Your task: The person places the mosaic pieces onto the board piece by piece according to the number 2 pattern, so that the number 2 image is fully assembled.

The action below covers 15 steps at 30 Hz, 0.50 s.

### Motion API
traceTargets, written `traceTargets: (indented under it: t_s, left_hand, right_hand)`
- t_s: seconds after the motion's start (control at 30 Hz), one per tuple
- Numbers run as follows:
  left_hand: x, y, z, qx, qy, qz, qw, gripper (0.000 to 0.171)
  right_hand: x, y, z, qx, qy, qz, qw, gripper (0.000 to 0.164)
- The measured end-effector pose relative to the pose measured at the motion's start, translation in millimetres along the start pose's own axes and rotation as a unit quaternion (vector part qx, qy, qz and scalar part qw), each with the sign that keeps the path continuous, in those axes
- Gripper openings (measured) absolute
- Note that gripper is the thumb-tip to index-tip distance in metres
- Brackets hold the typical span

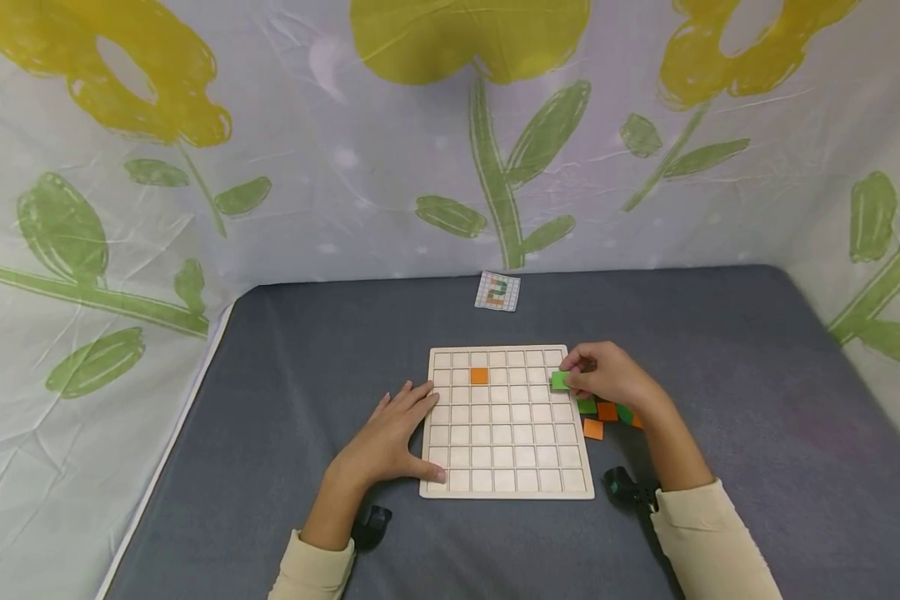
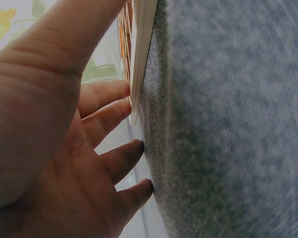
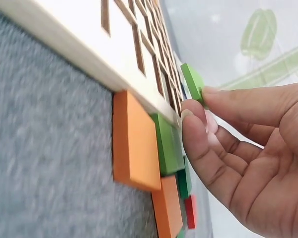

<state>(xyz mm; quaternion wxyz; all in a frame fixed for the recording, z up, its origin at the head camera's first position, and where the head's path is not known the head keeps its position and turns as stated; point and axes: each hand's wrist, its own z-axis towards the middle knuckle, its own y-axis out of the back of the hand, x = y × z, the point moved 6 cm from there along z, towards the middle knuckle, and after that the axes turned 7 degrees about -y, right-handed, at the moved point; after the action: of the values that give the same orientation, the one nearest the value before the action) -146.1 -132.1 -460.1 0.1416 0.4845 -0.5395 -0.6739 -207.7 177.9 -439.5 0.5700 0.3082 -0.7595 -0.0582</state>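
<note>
A wooden grid board [image 1: 501, 437] lies on the grey cloth, with one orange tile [image 1: 479, 376] set in a cell near its top. My left hand [image 1: 392, 435] rests spread along the board's left edge, thumb on the lower left corner; in the left wrist view two fingertips [image 2: 120, 89] touch the edge. My right hand [image 1: 611, 373] pinches a light green tile [image 3: 191, 82] between thumb and fingers above the board's right edge. Beneath that hand, beside the board, lie loose tiles: an orange one [image 3: 135, 144], a light green one [image 3: 167, 146] and several others, partly hidden.
A small pattern card [image 1: 497, 292] with a coloured figure on a grid lies behind the board, near the back of the grey table [image 1: 315, 350]. A white curtain [image 1: 330, 167] printed with yellow flowers stands behind and at the sides. Black wrist cameras [image 1: 372, 527] sit by both wrists.
</note>
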Motion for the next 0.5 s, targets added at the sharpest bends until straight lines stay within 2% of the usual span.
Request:
traceTargets:
  t_s: [0.33,0.5]
  left_hand:
    - [0.3,-0.3,-1.4,-0.003,-0.007,-0.003,1.0000,0.116]
    - [0.7,-0.1,-1.2,-0.004,-0.006,-0.002,1.0000,0.116]
  right_hand:
    - [9,-11,9,0.026,0.010,0.017,0.999,0.014]
    - [13,-16,13,0.034,0.016,0.003,0.999,0.012]
